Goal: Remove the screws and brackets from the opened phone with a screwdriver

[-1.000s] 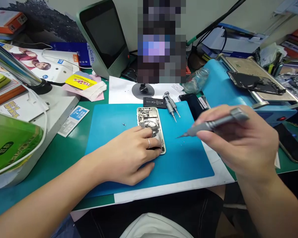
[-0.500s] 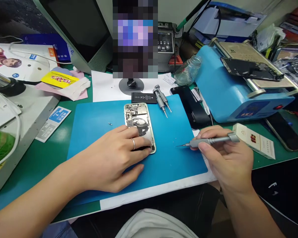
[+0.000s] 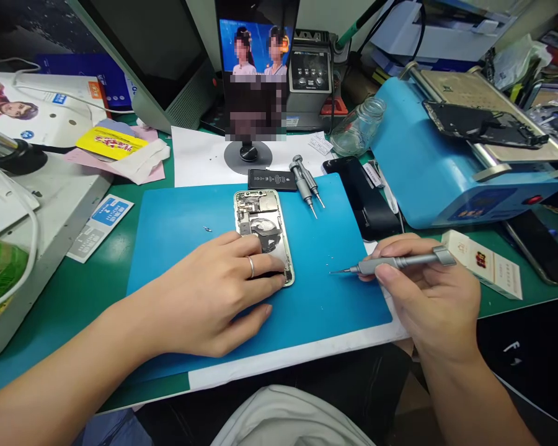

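Phone (image 3: 266,224) on the blue mat (image 3: 177,235), toward twelve o'clock, looks partly dismantled: opened, many parts left in place, tiny pieces (image 3: 327,265) loose at its four o'clock. Pale-rimmed, silvery and black inside. The left hand (image 3: 218,291) lies loosely spread over its lower end; the right hand (image 3: 428,288) grips a grey screwdriver (image 3: 372,266).

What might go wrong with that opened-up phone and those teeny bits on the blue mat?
The tiny bits lie loose on the blue mat, so the right hand or its screwdriver might bump and scatter them. The phone lies open with its insides showing, so the left hand resting on it could perhaps harm a delicate part.
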Demonstrator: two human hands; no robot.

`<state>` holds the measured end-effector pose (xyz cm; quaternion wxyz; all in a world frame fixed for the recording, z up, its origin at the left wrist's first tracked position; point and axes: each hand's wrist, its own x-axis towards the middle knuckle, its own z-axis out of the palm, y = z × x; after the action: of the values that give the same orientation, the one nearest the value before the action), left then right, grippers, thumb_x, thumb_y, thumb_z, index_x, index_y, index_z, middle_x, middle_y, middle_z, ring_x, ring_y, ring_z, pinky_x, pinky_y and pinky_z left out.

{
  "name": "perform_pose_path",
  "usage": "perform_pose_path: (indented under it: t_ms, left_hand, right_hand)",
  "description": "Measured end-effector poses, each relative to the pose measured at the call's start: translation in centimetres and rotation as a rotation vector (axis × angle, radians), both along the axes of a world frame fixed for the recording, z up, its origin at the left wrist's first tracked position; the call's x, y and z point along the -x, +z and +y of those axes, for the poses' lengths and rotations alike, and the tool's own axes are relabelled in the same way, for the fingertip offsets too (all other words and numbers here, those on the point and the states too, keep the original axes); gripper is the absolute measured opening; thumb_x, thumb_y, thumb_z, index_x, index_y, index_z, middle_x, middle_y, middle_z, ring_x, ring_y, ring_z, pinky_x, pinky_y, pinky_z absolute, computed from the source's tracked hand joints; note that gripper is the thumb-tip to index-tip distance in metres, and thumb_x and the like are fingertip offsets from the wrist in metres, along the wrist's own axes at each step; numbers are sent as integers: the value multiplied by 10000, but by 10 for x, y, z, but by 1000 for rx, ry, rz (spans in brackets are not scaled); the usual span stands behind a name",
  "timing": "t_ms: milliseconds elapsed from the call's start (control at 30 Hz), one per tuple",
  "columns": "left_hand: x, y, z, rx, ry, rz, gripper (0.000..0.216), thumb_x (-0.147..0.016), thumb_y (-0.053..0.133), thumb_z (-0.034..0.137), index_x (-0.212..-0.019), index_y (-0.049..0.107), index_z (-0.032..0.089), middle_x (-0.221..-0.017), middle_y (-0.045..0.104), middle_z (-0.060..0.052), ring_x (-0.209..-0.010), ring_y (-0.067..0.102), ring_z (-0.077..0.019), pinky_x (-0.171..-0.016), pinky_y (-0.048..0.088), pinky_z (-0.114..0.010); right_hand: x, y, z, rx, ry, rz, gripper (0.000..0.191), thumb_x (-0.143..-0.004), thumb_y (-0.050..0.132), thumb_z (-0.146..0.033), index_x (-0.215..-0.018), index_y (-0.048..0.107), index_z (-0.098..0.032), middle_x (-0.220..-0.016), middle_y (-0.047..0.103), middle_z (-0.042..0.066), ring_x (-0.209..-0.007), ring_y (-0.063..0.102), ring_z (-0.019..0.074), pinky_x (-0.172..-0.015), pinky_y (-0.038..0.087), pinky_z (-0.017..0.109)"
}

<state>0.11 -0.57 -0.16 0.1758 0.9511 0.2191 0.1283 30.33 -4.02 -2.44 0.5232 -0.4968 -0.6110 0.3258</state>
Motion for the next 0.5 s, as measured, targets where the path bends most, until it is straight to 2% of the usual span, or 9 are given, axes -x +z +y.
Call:
perform_pose_path:
  t_ms: [267, 367, 500]
  left_hand:
    - [0, -4, 0, 8, 53, -107, 232, -1045, 556, 241, -1211, 700, 169, -1307, 734, -32, -963, 606, -214, -801, 419, -396]
    - [-1, -3, 0, -12, 120, -157, 212, -1054, 549, 247, -1194, 688, 169, -1245, 744, -39, -957, 621, -206, -776, 398, -390]
    - [-2, -2, 0, -95, 241, -278, 174, -1055, 589, 294, -1116, 684, 162, -1053, 764, -42, -831, 592, -181, -715, 387, -368]
  right_hand:
    - [11, 13, 7, -43, 60, 18, 139, -835, 774, -167, -939, 715, -237, -942, 675, 10, -779, 722, 131, -612, 674, 267]
    - [23, 28, 15, -45, 151, -21, 145, -853, 765, -191, -968, 706, -257, -918, 670, 14, -818, 711, 137, -627, 658, 266]
    - [45, 53, 35, -58, 303, -125, 132, -855, 758, -206, -948, 682, -261, -871, 676, 12, -785, 699, 135, -656, 638, 262]
